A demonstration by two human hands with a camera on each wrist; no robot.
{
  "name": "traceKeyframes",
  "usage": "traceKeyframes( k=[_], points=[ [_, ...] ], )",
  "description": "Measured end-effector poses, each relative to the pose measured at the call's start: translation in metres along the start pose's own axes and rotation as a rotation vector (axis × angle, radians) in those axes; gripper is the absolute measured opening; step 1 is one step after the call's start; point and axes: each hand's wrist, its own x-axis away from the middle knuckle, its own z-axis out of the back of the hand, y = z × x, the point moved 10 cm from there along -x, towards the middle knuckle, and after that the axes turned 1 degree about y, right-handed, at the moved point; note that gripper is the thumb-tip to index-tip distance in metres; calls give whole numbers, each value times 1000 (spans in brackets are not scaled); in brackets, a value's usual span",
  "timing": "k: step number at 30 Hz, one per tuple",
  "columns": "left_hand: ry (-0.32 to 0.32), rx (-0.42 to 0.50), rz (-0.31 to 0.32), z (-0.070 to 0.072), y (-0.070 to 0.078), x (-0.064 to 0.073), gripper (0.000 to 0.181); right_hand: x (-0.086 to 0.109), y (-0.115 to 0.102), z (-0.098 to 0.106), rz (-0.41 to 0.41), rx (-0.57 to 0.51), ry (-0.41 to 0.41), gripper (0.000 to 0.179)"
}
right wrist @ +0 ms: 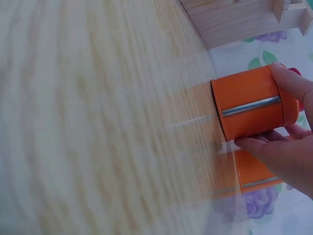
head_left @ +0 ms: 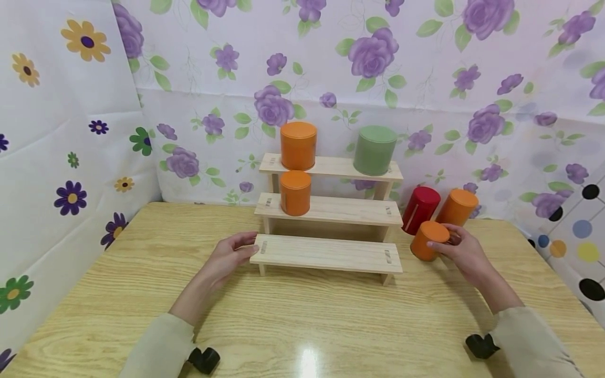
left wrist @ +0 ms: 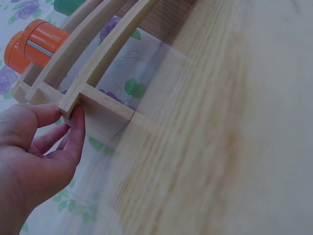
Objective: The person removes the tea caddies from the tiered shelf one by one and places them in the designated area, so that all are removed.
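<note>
A three-step wooden shelf (head_left: 326, 254) stands on the table. At its lowest step, my left hand (head_left: 230, 257) pinches the left end of the board between thumb and fingers, as the left wrist view shows. My right hand (head_left: 464, 251) grips a small orange canister (head_left: 422, 247) at the shelf's right, thumb on one side and fingers on the other. In the right wrist view this canister (right wrist: 247, 105) is upright, its base close at the tabletop. Behind it are a red canister (head_left: 420, 210) and a taller orange canister (head_left: 457, 207).
On the top step sit a larger orange canister (head_left: 298, 147) and a green canister (head_left: 375, 150). The middle step bears another orange canister (head_left: 295, 194) near its left end. A flower-print cloth (head_left: 203, 68) hangs behind the wooden table (head_left: 302, 315).
</note>
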Motion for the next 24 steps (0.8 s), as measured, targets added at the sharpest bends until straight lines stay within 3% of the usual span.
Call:
traceKeyframes(
  k=[17, 24],
  points=[
    [9, 4, 8, 1, -2, 1, 50, -4, 5, -3, -33, 89, -37, 90],
    [5, 8, 0, 0, -1, 0, 50, -2, -3, 2, 0, 103, -46, 89]
  ],
)
